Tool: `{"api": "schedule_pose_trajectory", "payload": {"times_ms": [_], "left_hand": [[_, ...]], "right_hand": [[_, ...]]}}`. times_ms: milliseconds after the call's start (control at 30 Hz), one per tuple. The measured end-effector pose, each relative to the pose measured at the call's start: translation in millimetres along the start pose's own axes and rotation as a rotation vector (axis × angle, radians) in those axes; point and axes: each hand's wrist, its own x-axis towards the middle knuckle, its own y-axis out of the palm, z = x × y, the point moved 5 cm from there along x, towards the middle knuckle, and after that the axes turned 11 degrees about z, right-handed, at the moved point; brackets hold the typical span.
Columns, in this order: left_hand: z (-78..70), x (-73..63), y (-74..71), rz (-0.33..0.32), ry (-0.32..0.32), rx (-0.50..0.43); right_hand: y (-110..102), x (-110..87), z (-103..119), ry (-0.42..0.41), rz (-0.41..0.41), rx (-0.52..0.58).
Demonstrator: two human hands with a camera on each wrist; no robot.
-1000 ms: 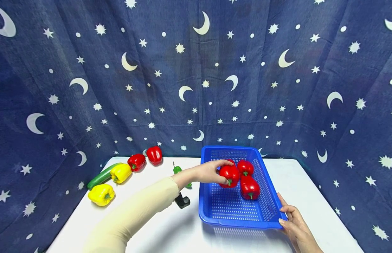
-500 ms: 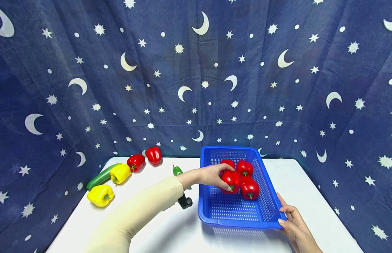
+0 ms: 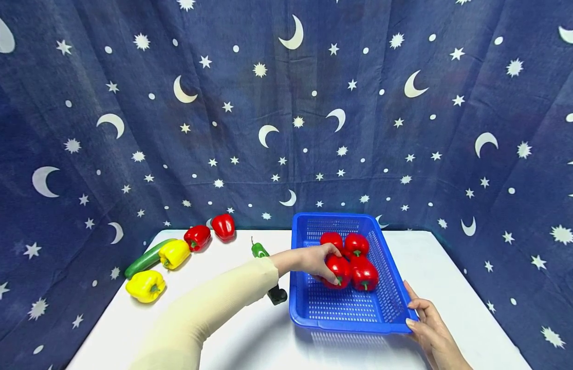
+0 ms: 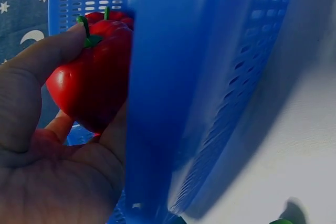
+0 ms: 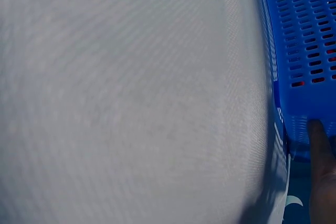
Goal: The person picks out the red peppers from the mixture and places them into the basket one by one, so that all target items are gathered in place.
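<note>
In the head view a blue perforated plastic basket (image 3: 334,326) stands on the white table. My left hand (image 3: 314,261) reaches over its left rim and grips a red bell pepper (image 3: 340,268), thumb near the green stem. The left wrist view shows that pepper (image 4: 97,77) between thumb and curled fingers. Beside it in the basket lie three more red bell peppers, one behind (image 3: 331,238), one at the back right (image 3: 356,243) and one to the right (image 3: 364,273). My right hand (image 3: 431,326) holds the basket's near right corner, thumb on the rim.
Left on the table lie a cucumber (image 3: 147,259), two yellow bell peppers, one farther (image 3: 174,254) and one nearer (image 3: 145,286), and two red bell peppers (image 3: 197,237). A green chili pepper (image 3: 258,250) and a black object (image 3: 278,295) sit partly behind my left forearm. A star-patterned curtain (image 3: 286,128) hangs behind.
My left hand has moved nearer and slightly right with its red bell pepper, down beside the right-hand one, uncovering the pepper behind. My right hand stays at the basket corner.
</note>
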Motion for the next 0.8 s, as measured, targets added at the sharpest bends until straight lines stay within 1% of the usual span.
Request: {"api": "schedule_pose_trajectory", "payload": {"times_ms": [167, 400, 567, 800], "left_hand": [[1.5, 2.5, 2.6, 0.015, -0.031, -0.047], [7.7, 11.1, 3.3, 0.024, -0.061, -0.073], [9.8, 13.3, 4.8, 0.023, -0.082, -0.043], [11.7, 14.3, 6.9, 0.002, -0.084, -0.025]], "right_hand": [[1, 0.0, 0, -0.018, 0.018, 0.012], [-2, 1.0, -1, 0.006, -0.003, -0.031], [-2, 0.6, -2, 0.014, -0.002, -0.028], [0, -0.5, 0, -0.017, 0.023, -0.013]]}}
